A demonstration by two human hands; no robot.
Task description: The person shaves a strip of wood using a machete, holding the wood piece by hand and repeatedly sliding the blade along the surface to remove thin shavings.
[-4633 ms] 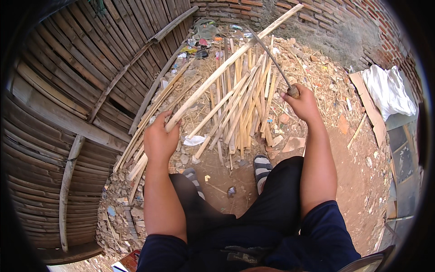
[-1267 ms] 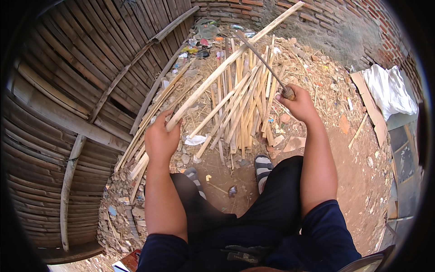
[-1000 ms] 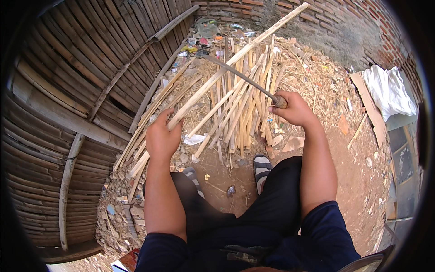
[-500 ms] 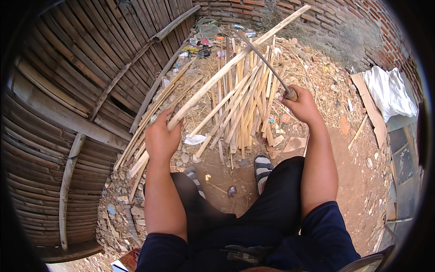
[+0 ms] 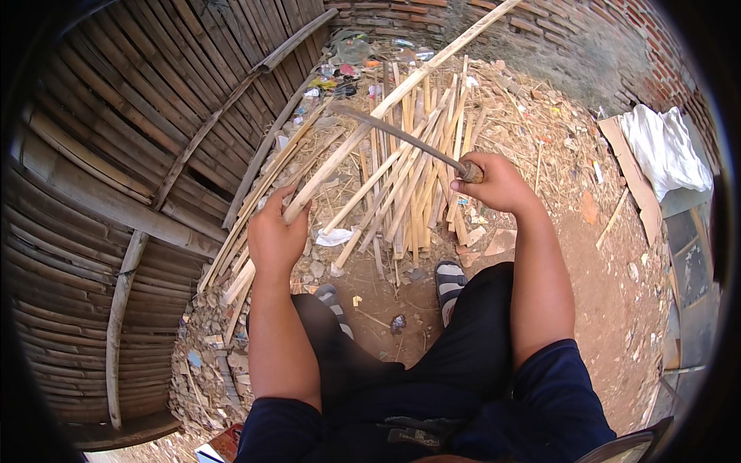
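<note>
A long pale wooden strip (image 5: 401,90) slants up and away to the right, its near end gripped by my left hand (image 5: 278,231). My right hand (image 5: 491,183) is closed round the wooden handle of a long-bladed machete (image 5: 409,139). The dark, narrow blade points to the left and crosses the strip about midway along; whether it touches the wood I cannot tell. Below and beyond both hands, a heap of similar strips (image 5: 417,193) lies on the ground.
On the left stands a bamboo slat wall (image 5: 170,100), with more strips (image 5: 255,193) along its foot. A brick wall (image 5: 540,38) closes the far side. White sacking (image 5: 665,147) and a cardboard sheet (image 5: 631,177) lie at the right. Rubble and litter cover the ground.
My right hand has moved slightly left and down, swinging the blade from pointing up and away to pointing left across the strip. My left hand stays nearly in place on the strip.
</note>
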